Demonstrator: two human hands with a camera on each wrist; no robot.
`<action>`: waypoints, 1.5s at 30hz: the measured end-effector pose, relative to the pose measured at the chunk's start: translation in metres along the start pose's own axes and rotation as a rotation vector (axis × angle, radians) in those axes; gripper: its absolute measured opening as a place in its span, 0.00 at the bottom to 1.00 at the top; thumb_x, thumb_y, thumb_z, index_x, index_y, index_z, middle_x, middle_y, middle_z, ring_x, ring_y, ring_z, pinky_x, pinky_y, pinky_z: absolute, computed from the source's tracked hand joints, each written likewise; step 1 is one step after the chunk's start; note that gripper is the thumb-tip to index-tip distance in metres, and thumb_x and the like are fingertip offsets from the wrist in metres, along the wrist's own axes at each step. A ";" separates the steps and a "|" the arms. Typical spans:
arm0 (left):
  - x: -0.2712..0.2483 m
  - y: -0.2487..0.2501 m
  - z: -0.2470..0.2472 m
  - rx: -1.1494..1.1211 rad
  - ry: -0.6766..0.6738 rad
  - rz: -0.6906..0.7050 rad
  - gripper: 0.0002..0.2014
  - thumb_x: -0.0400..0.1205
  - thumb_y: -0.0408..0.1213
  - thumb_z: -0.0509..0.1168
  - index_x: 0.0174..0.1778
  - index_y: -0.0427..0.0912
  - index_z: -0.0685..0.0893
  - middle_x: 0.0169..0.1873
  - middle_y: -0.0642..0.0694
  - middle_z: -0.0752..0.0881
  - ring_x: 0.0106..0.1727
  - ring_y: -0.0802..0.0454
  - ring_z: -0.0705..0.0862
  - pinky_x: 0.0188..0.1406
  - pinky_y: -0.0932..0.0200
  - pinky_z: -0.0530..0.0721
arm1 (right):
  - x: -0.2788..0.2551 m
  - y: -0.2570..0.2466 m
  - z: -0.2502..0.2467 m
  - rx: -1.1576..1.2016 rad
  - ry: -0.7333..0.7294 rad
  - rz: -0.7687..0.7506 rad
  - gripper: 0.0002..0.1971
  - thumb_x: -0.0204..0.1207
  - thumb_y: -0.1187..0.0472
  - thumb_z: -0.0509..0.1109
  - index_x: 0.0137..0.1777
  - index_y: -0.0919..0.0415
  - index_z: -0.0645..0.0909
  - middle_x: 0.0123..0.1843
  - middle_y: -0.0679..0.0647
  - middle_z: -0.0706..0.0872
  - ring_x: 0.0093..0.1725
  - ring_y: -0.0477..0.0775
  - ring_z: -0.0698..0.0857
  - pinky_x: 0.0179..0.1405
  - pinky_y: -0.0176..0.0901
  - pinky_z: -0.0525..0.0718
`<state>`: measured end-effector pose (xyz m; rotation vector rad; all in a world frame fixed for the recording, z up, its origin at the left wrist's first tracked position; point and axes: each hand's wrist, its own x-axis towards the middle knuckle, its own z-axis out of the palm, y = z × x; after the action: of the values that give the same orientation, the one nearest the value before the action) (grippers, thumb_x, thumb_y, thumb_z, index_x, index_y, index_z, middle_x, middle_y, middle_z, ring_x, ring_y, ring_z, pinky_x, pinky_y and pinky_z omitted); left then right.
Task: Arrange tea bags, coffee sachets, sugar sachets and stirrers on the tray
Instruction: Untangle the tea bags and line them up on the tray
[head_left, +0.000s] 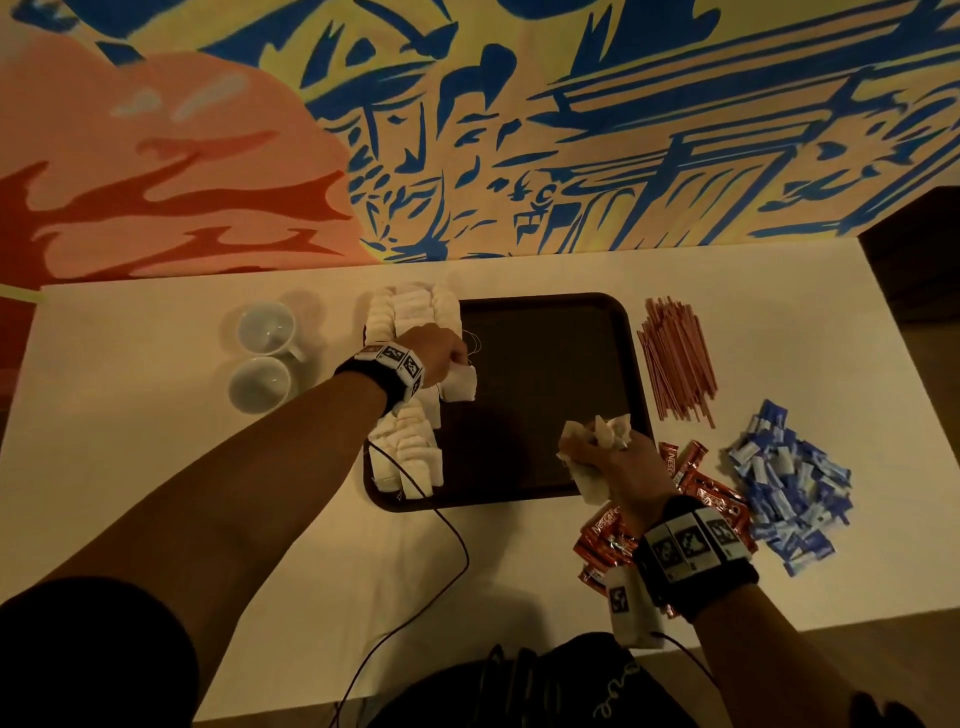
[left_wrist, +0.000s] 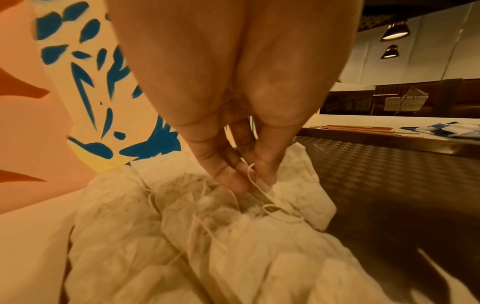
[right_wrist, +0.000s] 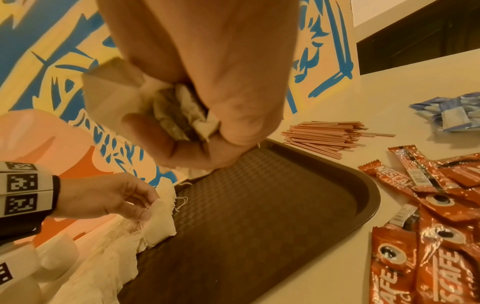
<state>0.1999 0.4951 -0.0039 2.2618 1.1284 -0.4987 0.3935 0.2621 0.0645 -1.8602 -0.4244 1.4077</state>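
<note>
Scene: a person is standing over a white table (head_left: 156, 441), stocking a dark tray (head_left: 545, 395) beneath a painted wall.
Tea bags: a white row of tea bags (head_left: 410, 452) is running along the tray's left edge, its long axis pointing from the person toward the wall.
Left hand: the left hand (head_left: 441, 353) is pinching one tea bag (head_left: 460, 382) by its top at mid-row, fingers curled; it is the nearer hand to the row.
Right hand: the right hand (head_left: 608, 457) is clutching a crumpled bunch of tea bags (head_left: 597, 431) over the tray's near right corner, apparently a reserve supply.
Still off the tray: stirrers (head_left: 675, 358), coffee sachets (head_left: 711, 488) and sugar sachets (head_left: 789, 483) are lying to its right, nearer the right hand.
Also present: two cups (head_left: 262, 358) are standing left of the tray.
</note>
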 end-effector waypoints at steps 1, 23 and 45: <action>0.001 0.001 -0.001 0.001 0.000 0.006 0.17 0.84 0.26 0.63 0.62 0.49 0.89 0.62 0.45 0.87 0.61 0.42 0.84 0.58 0.51 0.82 | 0.001 0.000 0.000 0.003 0.002 -0.003 0.16 0.76 0.63 0.79 0.60 0.70 0.84 0.51 0.62 0.89 0.46 0.55 0.88 0.41 0.45 0.85; -0.039 -0.008 -0.028 -0.217 0.310 -0.180 0.08 0.81 0.38 0.71 0.55 0.51 0.86 0.55 0.48 0.89 0.58 0.45 0.85 0.61 0.50 0.83 | 0.002 -0.017 -0.009 0.005 -0.136 -0.090 0.15 0.78 0.60 0.77 0.61 0.64 0.83 0.52 0.58 0.90 0.46 0.50 0.90 0.35 0.36 0.84; -0.212 0.120 0.012 -1.189 0.473 0.078 0.02 0.83 0.34 0.72 0.49 0.43 0.89 0.37 0.50 0.91 0.39 0.53 0.87 0.41 0.59 0.88 | -0.056 -0.048 0.009 -0.075 -0.655 -0.289 0.18 0.72 0.68 0.81 0.60 0.74 0.84 0.48 0.64 0.90 0.41 0.53 0.87 0.38 0.42 0.86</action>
<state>0.1737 0.3000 0.1403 1.3356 1.0897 0.6486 0.3747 0.2604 0.1365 -1.2809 -1.0326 1.7835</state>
